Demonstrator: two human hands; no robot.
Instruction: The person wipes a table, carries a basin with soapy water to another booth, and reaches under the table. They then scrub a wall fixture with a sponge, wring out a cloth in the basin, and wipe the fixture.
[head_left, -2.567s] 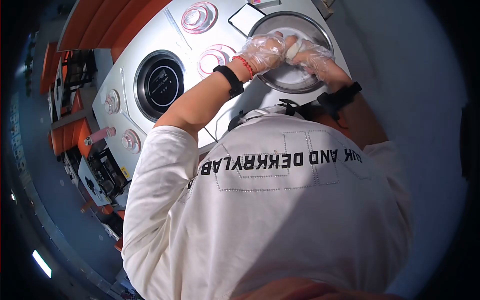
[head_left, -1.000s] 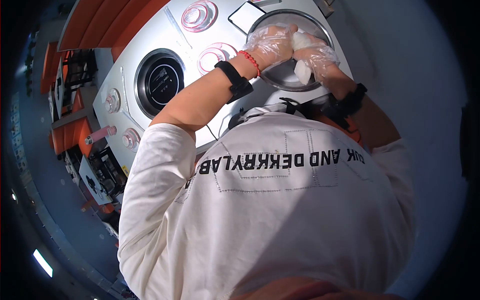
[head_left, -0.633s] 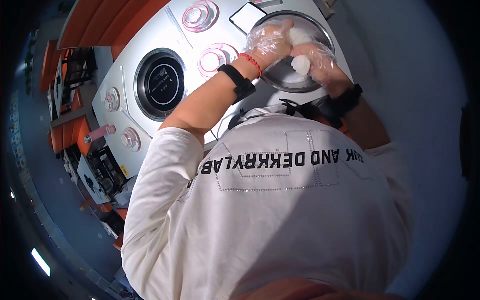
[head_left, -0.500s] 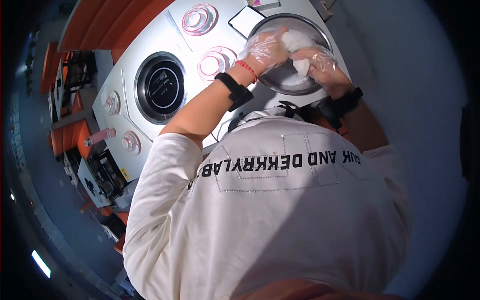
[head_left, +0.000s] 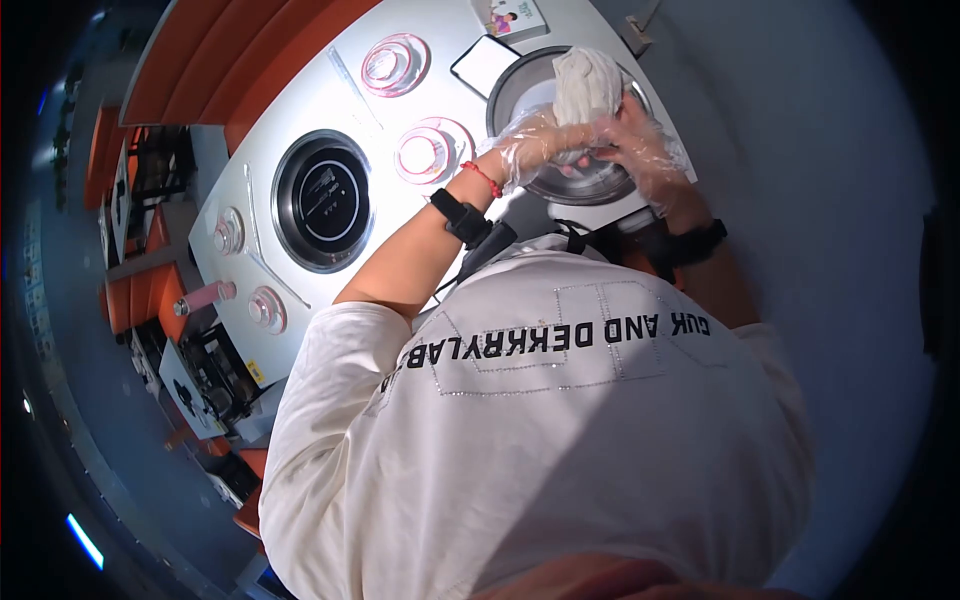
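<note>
My left hand [head_left: 545, 140], in a clear plastic glove, is closed around the lower part of a soft white lump [head_left: 588, 85] that looks like dough. The lump hangs above a wide metal bowl [head_left: 515, 95] at the table's right end. Also gloved, my right hand [head_left: 638, 145] is beside the left one, at the lump's lower right edge, its fingers apart. Where the fingers of both hands meet, details are partly hidden by the crinkled plastic. A pink-rimmed cup and saucer [head_left: 422, 152] stand left of my left hand.
A tablet-like white rectangle with a dark edge [head_left: 487, 65] touches the bowl's upper left side. A box [head_left: 512, 18] lies behind. Further left are a round black cooktop [head_left: 322, 200], more cups and saucers [head_left: 394, 65], and a pink bottle [head_left: 203, 297].
The white lump has been raised and now stands up larger above the bowl. My left hand has moved lower around it, and my right hand's fingers have spread. The whole view has shifted slightly.
</note>
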